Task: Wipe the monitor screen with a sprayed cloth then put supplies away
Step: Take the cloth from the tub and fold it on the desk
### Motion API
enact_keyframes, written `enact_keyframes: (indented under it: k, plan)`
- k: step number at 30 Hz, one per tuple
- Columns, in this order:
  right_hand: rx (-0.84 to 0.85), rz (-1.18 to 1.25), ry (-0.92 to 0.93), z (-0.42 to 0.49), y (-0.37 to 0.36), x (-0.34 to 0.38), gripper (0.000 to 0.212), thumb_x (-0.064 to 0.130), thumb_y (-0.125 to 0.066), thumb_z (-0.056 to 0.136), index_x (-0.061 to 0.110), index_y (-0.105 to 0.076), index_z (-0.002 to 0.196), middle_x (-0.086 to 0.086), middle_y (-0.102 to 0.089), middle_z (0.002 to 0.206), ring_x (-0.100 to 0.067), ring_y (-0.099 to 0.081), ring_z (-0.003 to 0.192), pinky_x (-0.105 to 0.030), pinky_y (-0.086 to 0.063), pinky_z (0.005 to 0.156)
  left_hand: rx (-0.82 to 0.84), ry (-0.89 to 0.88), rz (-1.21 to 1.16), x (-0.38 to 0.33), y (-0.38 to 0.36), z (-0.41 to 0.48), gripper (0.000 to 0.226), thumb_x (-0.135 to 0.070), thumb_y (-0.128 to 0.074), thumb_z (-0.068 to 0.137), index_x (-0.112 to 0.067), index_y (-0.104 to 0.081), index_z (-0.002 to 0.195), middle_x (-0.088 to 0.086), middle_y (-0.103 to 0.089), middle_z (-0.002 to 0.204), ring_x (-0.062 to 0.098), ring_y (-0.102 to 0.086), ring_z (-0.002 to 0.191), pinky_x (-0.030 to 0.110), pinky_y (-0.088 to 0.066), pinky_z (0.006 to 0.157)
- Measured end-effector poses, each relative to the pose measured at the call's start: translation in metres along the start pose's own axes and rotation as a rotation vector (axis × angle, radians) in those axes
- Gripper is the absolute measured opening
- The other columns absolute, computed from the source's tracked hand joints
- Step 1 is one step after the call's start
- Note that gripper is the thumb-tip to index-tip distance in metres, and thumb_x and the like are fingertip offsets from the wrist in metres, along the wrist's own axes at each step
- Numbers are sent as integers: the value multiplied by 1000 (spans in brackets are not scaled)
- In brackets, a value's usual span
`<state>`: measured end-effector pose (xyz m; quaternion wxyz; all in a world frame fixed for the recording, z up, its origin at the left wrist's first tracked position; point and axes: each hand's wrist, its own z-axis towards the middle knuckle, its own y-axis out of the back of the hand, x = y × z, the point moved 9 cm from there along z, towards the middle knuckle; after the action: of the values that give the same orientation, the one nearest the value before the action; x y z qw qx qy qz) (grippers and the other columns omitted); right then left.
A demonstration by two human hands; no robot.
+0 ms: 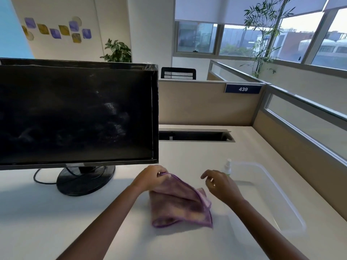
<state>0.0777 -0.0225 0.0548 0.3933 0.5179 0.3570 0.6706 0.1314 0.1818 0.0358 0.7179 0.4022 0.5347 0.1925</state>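
Observation:
A black monitor (75, 113) stands on the left of the white desk, its dark screen showing faint smears. In front of it a purple cloth (178, 203) hangs down onto the desk, pinched at its upper corner by my left hand (152, 177). My right hand (219, 182) hovers just right of the cloth with fingers apart and nothing in them. Behind that hand stands a small white-capped spray bottle (227, 167), partly hidden by the fingers, beside or just inside the near-left corner of a clear plastic bin (281, 194).
The monitor's round base (84, 181) and a black cable (41, 180) lie left of my hands. A cable slot (195, 136) is cut into the desk near the beige partition, which carries a "439" sign (243, 89). Partitions wall the desk's right side.

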Motion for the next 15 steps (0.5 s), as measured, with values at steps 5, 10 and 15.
enact_keyframes:
  k: [5,10,15]
  plan:
    - [206,119,76,4,-39,45,51,45,-54,88,25,-43,134,2,-57,127,-15,-54,112,-28,-43,90,61,-66,-31,-30,-3,12,23,-33,-61,84,-12,-68,82,1,-61,76,14,-50,69,27,-39,63]
    - [61,248,101,26,-25,65,22,23,-54,90,12,-59,108,-9,-68,102,-19,-60,85,-29,-46,72,25,-131,-175,-51,5,19,17,-35,-61,84,-19,-61,77,-2,-58,71,13,-48,66,29,-39,63]
    - [-79,321,97,40,17,58,15,19,-53,93,12,-65,98,-2,-65,83,-16,-60,74,-28,-50,68,51,-60,-258,-37,0,17,29,-37,-66,80,-18,-56,99,1,-65,93,14,-58,80,24,-47,68]
